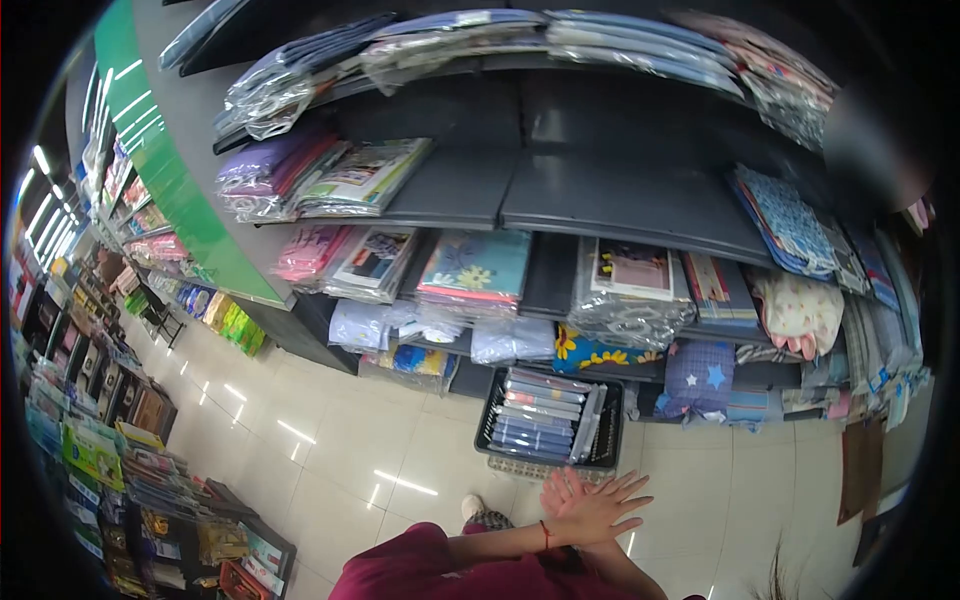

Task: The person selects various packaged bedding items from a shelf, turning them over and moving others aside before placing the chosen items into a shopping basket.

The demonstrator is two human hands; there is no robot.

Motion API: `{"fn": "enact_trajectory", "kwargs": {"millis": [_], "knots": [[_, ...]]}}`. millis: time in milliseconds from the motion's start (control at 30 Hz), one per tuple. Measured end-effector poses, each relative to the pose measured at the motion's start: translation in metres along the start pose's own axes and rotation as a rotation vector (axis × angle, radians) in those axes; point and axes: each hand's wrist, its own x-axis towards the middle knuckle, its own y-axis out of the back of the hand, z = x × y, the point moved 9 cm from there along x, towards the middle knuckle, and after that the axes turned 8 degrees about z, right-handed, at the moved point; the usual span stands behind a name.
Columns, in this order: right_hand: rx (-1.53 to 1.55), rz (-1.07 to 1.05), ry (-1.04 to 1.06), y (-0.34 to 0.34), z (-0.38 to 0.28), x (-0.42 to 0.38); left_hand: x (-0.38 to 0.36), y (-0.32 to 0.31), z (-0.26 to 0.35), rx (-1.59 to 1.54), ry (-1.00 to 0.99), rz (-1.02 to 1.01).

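Observation:
My left hand [597, 514], with a red string at the wrist, reaches across to the right, its fingers spread and nothing in it. Partly beneath it, my right hand [562, 488] points up and left with its visible fingers apart. The two hands overlap, crossed near the wrists. Just beyond them on the floor stands a black basket [484, 412] holding several flat wrapped packets [535, 410] in a stack, with more standing on edge at its right side.
Dark shelves [620, 205] ahead bear plastic-wrapped folded textiles [475, 265]. A blue star-patterned bundle [697, 378] lies low at the right. Packed display racks [150, 500] line the left side beside the tiled floor [330, 440]. A shoe [472, 507] shows below the basket.

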Motion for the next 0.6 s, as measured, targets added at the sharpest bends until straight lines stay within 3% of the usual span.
{"fn": "enact_trajectory", "kwargs": {"millis": [33, 133, 167, 233, 300, 333, 400, 600], "knots": [[0.054, -0.044, -0.073, -0.003, 0.017, -0.001, -0.004, 0.009, -0.015, 0.021, 0.011, -0.012], [-0.455, -0.120, 0.048, -0.033, 0.048, 0.019, -0.042, 0.010, -0.089, -0.383, 0.313, -0.228], [-0.964, -0.101, 0.093, -0.003, 0.060, 0.032, -0.061, 0.019, -0.113, -0.404, 0.412, -0.211], [-1.125, 0.104, 0.040, 0.004, 0.061, 0.064, -0.105, 0.040, -0.167, -0.437, 0.607, -0.160], [-0.396, 0.448, -0.183, 0.001, 0.080, 0.071, -0.159, 0.048, -0.229, -0.444, 0.689, -0.109], [-0.476, 0.401, -0.112, -0.029, 0.082, 0.084, -0.186, 0.054, -0.254, -0.456, 0.736, -0.085], [-0.633, 0.307, 0.019, -0.089, 0.085, 0.114, -0.242, 0.111, -0.287, -0.561, 0.748, 0.284], [-0.720, 0.146, -0.169, -0.132, 0.144, 0.214, -0.398, 0.248, -0.301, -0.139, 0.906, 0.635]]}}
